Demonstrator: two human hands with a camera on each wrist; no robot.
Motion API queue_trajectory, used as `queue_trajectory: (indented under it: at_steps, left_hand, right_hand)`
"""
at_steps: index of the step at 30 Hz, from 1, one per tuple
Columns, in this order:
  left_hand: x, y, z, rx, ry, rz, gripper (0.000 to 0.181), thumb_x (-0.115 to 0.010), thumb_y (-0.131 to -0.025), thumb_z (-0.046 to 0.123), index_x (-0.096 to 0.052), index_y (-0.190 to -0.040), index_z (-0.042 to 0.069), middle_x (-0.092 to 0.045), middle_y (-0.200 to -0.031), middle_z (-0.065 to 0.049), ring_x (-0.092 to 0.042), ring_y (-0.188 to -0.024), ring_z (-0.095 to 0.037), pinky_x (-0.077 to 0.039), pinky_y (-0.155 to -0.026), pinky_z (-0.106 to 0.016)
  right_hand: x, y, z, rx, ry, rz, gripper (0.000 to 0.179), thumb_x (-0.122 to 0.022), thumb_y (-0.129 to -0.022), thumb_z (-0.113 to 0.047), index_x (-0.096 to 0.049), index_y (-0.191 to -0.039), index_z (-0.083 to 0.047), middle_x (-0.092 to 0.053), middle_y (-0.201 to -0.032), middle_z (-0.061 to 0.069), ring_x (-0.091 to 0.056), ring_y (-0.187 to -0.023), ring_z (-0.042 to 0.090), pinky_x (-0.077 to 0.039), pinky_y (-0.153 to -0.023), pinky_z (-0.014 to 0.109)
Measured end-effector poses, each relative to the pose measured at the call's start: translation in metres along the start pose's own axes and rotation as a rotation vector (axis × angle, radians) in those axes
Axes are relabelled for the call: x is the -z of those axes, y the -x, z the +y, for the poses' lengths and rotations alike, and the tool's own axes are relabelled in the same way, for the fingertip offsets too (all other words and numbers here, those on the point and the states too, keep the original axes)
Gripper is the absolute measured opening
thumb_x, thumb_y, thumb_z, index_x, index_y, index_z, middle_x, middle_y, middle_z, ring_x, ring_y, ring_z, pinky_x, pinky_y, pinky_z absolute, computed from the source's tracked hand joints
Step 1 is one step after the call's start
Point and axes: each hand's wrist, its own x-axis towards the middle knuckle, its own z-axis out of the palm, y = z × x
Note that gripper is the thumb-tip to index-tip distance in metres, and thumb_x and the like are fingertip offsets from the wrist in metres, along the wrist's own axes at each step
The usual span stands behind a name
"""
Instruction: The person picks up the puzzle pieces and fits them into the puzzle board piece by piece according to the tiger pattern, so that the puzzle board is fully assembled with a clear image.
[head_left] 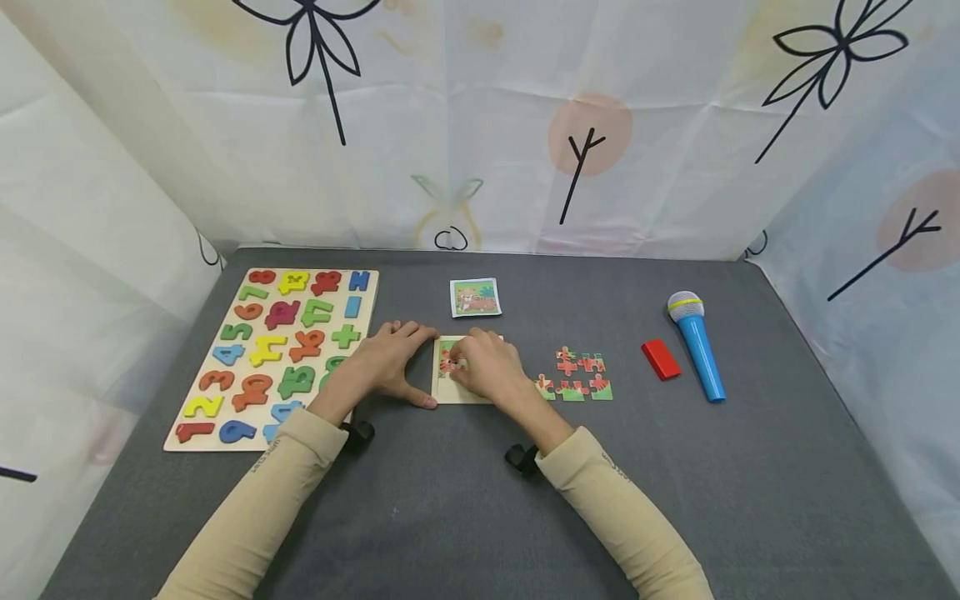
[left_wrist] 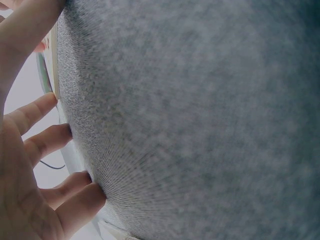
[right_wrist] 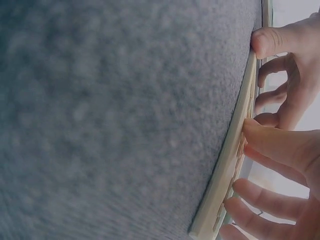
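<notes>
A small wooden puzzle board (head_left: 467, 394) lies flat on the table, with some picture pieces in its left part. My left hand (head_left: 390, 362) is spread at the board's left side, thumb near the lower corner and index finger near the upper one. The right hand (head_left: 487, 364) bends over the board, its thumb (right_wrist: 257, 129) and index finger close together at the surface, pinching a puzzle piece that they mostly hide. Several loose red and green puzzle pieces (head_left: 574, 390) lie right of the board. Behind it is a square picture card (head_left: 476, 297) showing an animal.
A large board of coloured letters and numbers (head_left: 197, 400) lies at the left, partly under the left forearm. On the right are a red block (head_left: 661, 360) and a blue toy microphone (head_left: 701, 354). White printed curtains (head_left: 495, 67) surround the grey table (head_left: 450, 517).
</notes>
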Motion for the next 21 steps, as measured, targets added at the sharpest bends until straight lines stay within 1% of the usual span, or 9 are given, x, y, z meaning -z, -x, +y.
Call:
queue_trajectory:
  at_steps: [7, 13, 21]
  left_hand:
    - [-0.001, 0.0, 0.0, 0.0, -0.001, 0.001, 0.109, -0.086, -0.066, 0.069, -0.043, -0.154, 0.02, -0.049, -0.153, -0.011, -0.041, -0.142, -0.051, -0.05, -0.1, -0.068]
    - [-0.001, 0.001, 0.0, -0.002, 0.002, 0.001, 0.109, -0.086, -0.066, 0.07, -0.043, -0.154, 0.02, -0.049, -0.153, -0.011, -0.041, -0.142, -0.052, -0.049, -0.1, -0.068]
    - [-0.001, 0.001, -0.001, -0.011, -0.004, 0.001, 0.109, -0.085, -0.066, 0.071, -0.043, -0.153, 0.02, -0.049, -0.152, -0.012, -0.041, -0.141, -0.053, -0.049, -0.099, -0.069]
  right_hand:
    - [0.0, 0.001, 0.001, 0.005, -0.016, 0.017, 0.021, -0.08, -0.089, -0.025, -0.08, -0.109, -0.017, -0.072, -0.109, 0.009, -0.069, -0.1, 0.032, -0.06, -0.077, 0.051]
    - [0.001, 0.002, 0.002, 0.006, -0.02, 0.016, 0.024, -0.079, -0.09, -0.027, -0.079, -0.113, -0.017, -0.072, -0.11, 0.008, -0.069, -0.102, 0.031, -0.06, -0.077, 0.051]
    - [0.011, 0.007, 0.01, -0.022, -0.023, 0.028, 0.026, -0.077, -0.092, -0.028, -0.078, -0.115, -0.016, -0.072, -0.116, 0.008, -0.068, -0.111, 0.031, -0.061, -0.078, 0.051]
